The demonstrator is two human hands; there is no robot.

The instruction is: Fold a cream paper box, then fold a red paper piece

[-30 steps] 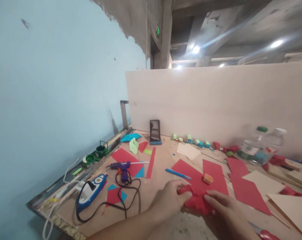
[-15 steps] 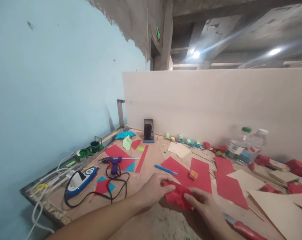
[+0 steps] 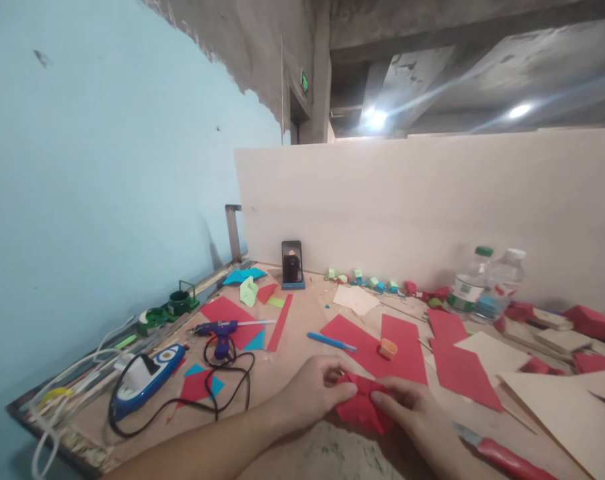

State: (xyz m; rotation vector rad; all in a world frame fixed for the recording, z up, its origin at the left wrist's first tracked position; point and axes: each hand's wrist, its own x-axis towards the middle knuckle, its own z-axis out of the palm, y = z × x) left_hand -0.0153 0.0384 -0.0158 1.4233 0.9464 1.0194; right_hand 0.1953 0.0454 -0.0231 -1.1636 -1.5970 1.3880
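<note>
Between my two hands is a folded piece of red paper (image 3: 364, 405), held low at the table's near edge. My left hand (image 3: 318, 388) pinches its left side, with the thumb on top. On the right side, my right hand (image 3: 411, 408) grips it in the same way, the thumb pressing its face. Just beyond the hands lie red paper sheets (image 3: 353, 339), a small orange-topped block (image 3: 387, 349) and a blue pen (image 3: 331, 342). A red-handled knife (image 3: 507, 459) rests beside my right forearm.
At left are a glue gun (image 3: 222, 331) with a looping black cord, a blue-and-white power strip (image 3: 155, 380) and green tape rolls (image 3: 155, 319). A phone (image 3: 291, 263) stands at the back. Two plastic bottles (image 3: 466, 287) and wooden blocks (image 3: 557, 337) occupy the right.
The red paper has been turned between my fingers, and its creased flaps show differently. Both hands still grip it. The view has shifted slightly.
</note>
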